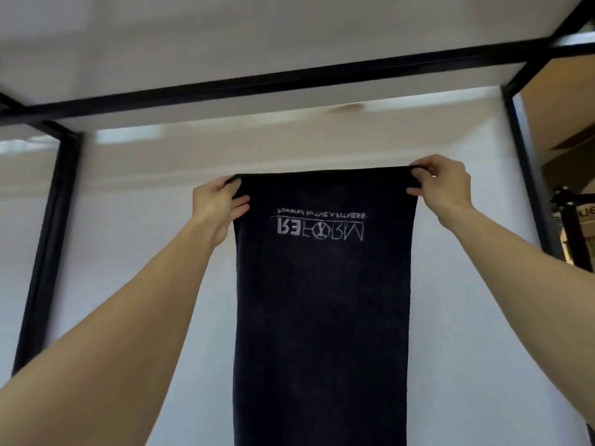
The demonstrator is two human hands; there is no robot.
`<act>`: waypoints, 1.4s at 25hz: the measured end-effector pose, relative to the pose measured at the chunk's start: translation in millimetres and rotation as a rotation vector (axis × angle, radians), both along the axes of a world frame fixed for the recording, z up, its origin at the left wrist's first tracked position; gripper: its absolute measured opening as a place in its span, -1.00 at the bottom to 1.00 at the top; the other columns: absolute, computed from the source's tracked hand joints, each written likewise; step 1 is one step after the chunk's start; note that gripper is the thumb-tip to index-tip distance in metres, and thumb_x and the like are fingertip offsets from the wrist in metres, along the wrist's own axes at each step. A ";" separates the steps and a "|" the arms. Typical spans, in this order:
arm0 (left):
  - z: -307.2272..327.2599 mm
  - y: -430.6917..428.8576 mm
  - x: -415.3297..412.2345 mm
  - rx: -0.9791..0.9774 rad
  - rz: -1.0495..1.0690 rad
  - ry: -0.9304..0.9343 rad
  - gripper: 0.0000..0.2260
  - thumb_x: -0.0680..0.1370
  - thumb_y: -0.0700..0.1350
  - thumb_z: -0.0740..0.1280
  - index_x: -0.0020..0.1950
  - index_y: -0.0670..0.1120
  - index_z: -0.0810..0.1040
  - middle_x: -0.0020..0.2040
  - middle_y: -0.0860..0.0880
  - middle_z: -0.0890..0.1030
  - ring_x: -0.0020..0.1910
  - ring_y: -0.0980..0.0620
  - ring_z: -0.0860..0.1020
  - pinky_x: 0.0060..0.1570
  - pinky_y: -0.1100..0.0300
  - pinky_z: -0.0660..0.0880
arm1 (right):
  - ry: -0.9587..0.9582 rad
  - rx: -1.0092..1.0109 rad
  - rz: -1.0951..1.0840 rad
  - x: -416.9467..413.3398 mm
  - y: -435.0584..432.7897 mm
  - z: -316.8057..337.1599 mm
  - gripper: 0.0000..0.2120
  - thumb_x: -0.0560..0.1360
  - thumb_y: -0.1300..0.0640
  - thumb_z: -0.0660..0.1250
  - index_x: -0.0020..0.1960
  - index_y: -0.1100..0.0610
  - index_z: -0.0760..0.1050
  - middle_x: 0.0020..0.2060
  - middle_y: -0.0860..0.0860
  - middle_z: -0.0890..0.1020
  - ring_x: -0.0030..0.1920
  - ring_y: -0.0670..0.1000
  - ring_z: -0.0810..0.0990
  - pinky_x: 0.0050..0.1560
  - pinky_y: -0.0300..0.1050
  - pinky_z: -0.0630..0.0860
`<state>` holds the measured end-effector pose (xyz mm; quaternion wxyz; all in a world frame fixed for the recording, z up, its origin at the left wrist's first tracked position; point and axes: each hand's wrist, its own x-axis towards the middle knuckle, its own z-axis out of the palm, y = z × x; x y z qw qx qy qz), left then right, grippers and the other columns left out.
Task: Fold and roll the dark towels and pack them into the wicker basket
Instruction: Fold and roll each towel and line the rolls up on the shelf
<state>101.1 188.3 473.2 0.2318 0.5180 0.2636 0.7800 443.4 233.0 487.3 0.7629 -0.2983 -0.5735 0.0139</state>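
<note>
Fingers [241, 200] of our left hand [215, 204] pinching one top corner of the dark towel [322, 300], our right hand [442, 186] pinching the other, towel hanging straight below the black frame bar [257, 84]

Long dark navy cloth towel [322, 300] hangs full-length down the middle, pinched at its top corners by the left hand [219, 201] and the right hand [441, 185]; it blocks the centre lane. There is open room either side of it, before the pale white wall panel [145, 252], out to the black metal left upright post [48, 236] and the black metal right upright post [528, 188]. Black metal crossbar [289, 80] spans overhead, well above both hands.
</note>
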 end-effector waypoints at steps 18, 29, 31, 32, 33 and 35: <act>-162.0 -141.7 -67.7 -0.033 0.086 0.110 -0.83 0.50 -0.05 0.40 -0.16 -0.15 0.59 -0.20 -0.08 0.53 -0.24 0.04 0.48 -0.22 0.12 0.47 | 0.028 -0.287 0.191 -56.9 -197.6 -146.9 -0.95 0.49 0.12 0.38 -0.13 -0.01 0.58 -0.26 -0.09 0.62 -0.28 -0.12 0.55 -0.28 -0.19 0.49; -511.0 -89.8 -71.3 -1.072 0.194 0.415 -0.76 0.53 -0.09 0.40 -0.30 -0.14 0.50 -0.27 -0.14 0.54 -0.27 -0.07 0.51 -0.14 0.05 0.50 | -0.113 -1.231 0.057 -57.5 -148.2 -519.7 -0.92 0.48 0.10 0.40 -0.16 0.04 0.67 -0.16 0.00 0.70 -0.08 0.07 0.65 -0.03 0.08 0.60; -515.5 -62.2 -74.8 -1.082 0.172 0.410 -0.76 0.52 -0.08 0.41 -0.27 -0.20 0.57 -0.25 -0.16 0.60 -0.24 -0.09 0.56 -0.11 0.07 0.52 | -0.176 -1.244 0.054 -57.6 -119.9 -525.3 -0.91 0.48 0.09 0.40 -0.15 0.02 0.68 -0.15 -0.05 0.70 -0.05 0.02 0.65 0.05 0.04 0.58; -513.0 -44.1 -76.5 -1.062 0.193 0.396 -0.75 0.52 -0.08 0.41 -0.24 -0.25 0.62 -0.24 -0.16 0.63 -0.22 -0.11 0.59 -0.09 0.06 0.53 | -0.184 -1.220 0.059 -57.7 -102.4 -520.6 -0.91 0.48 0.11 0.39 -0.14 0.03 0.68 -0.14 -0.06 0.70 -0.04 0.00 0.65 0.07 0.00 0.58; -509.9 -24.4 -77.5 -1.039 0.204 0.389 -0.75 0.52 -0.08 0.41 -0.19 -0.28 0.64 -0.23 -0.16 0.65 -0.20 -0.11 0.61 -0.11 0.06 0.54 | -0.176 -1.194 0.060 -57.1 -84.0 -513.7 -0.92 0.49 0.14 0.39 -0.12 0.04 0.67 -0.13 -0.05 0.70 -0.03 -0.01 0.64 0.06 -0.05 0.58; -505.0 12.8 -76.6 -0.997 0.226 0.379 -0.73 0.52 -0.08 0.41 -0.17 -0.31 0.63 -0.24 -0.19 0.64 -0.20 -0.14 0.62 -0.18 0.08 0.52 | -0.166 -1.164 0.034 -53.1 -45.8 -502.8 -0.93 0.50 0.15 0.38 -0.10 0.08 0.65 -0.12 -0.03 0.69 -0.06 -0.01 0.63 -0.01 -0.08 0.59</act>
